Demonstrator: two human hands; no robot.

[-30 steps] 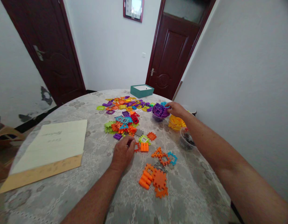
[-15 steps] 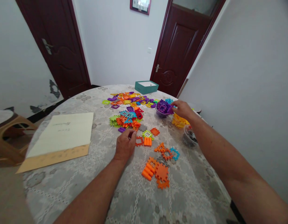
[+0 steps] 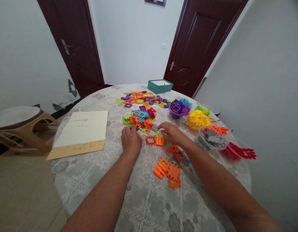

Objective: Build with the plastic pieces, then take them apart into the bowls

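R hand point(image 3: 171, 132) by grey piece point(image 3: 154, 128) mid-frame, L hand point(image 3: 131, 140) curled nearby; can't tell if either grip holds anything. Piece prob. light, stiff plastic, best pinched by toothed edges

Two ribbed orange blocks point(image 3: 160, 141) point(image 3: 159, 170) lie in front of two heaps of pieces point(image 3: 141, 114) point(image 3: 145, 99) too jumbled to count, with at least four tubs point(image 3: 174, 114) point(image 3: 193, 125) point(image 3: 203, 142) point(image 3: 232, 154), one teal box point(image 3: 156, 87), one stool point(image 3: 15, 113) and two doors point(image 3: 76, 48) point(image 3: 199, 48).

Paper point(image 3: 84, 127) on table point(image 3: 149, 206), left; toy pieces point(image 3: 140, 114) in middle; filled tubs point(image 3: 207, 145) right; box point(image 3: 156, 88) behind pieces.
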